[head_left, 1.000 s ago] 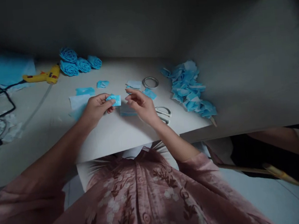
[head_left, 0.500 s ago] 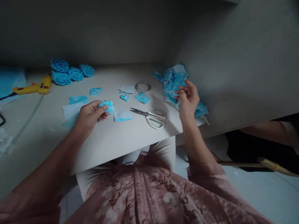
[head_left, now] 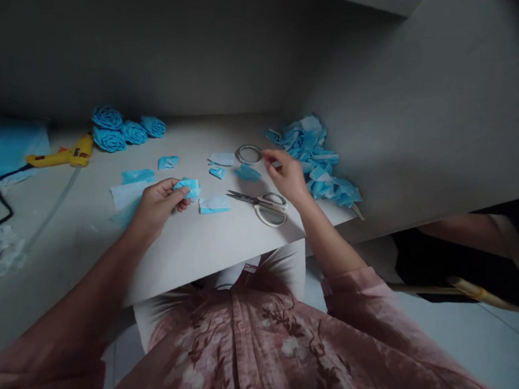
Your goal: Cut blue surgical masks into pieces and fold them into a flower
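Observation:
Between the thumb and fingers of my left hand [head_left: 163,206] is a small folded piece of blue crepe paper [head_left: 189,189], held just above the tabletop. My right hand [head_left: 287,177] is over the table with fingers bent and thumb apart, nothing visible in it. Its fingertips are at the right edge of a thin grey ring [head_left: 248,153], perhaps a roll of tape or wire; contact is unclear. Below that hand lie white-handled scissors [head_left: 265,207], blades partly apart. Cut blue pieces [head_left: 247,172] and a blue-and-white strip [head_left: 215,205] lie between the hands.
A pile of blue scraps [head_left: 309,144] stands by the right wall panel. Several blue paper roses [head_left: 109,139] and a yellow glue gun [head_left: 80,151] with a black cord are at the back left. Another person's arm [head_left: 467,234] shows at far right.
My right hand has moved left from the pile of blue scraps to beside the grey ring. My left hand stays nearly in place with the blue piece.

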{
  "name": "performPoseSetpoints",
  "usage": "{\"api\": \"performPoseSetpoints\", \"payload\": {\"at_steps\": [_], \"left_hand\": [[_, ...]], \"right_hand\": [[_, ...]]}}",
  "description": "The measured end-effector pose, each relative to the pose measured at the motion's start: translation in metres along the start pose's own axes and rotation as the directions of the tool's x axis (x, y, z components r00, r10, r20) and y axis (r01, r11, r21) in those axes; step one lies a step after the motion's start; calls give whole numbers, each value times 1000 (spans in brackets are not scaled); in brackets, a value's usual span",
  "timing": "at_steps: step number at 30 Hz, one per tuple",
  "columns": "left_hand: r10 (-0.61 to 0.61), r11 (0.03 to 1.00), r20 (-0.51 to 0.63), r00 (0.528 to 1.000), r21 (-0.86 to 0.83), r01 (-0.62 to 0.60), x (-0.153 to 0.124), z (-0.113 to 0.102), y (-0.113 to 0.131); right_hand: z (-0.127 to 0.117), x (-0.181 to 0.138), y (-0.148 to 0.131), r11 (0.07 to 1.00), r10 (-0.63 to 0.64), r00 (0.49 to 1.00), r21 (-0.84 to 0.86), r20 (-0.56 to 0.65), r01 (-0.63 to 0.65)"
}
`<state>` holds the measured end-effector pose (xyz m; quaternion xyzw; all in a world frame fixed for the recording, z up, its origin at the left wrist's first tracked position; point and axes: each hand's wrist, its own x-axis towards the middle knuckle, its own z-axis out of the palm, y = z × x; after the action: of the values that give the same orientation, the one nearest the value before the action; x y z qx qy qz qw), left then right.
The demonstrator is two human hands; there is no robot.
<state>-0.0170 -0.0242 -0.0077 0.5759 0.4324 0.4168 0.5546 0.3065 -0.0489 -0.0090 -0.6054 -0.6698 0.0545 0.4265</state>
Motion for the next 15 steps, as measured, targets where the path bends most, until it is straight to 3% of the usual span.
{"api": "performPoseSetpoints", "payload": {"at_steps": [4, 8, 12, 15], "left_hand": [[-20, 1000, -10, 1000, -11, 19, -2, 2, 5], [-7, 1000, -13, 1000, 8, 7, 0, 1, 6], [-8, 1000, -12, 1000, 11, 8, 0, 0, 4], [-27, 1000, -17, 999, -5, 27, -1, 1, 4]], "right_hand": [[9, 24, -7, 957, 32, 980, -289, 196, 27], [23, 41, -2, 889, 123, 947, -457, 298, 28], [25, 50, 4, 879, 132, 939, -475, 319, 38], [26, 46, -7, 936, 71, 956, -351, 283, 34]]}}
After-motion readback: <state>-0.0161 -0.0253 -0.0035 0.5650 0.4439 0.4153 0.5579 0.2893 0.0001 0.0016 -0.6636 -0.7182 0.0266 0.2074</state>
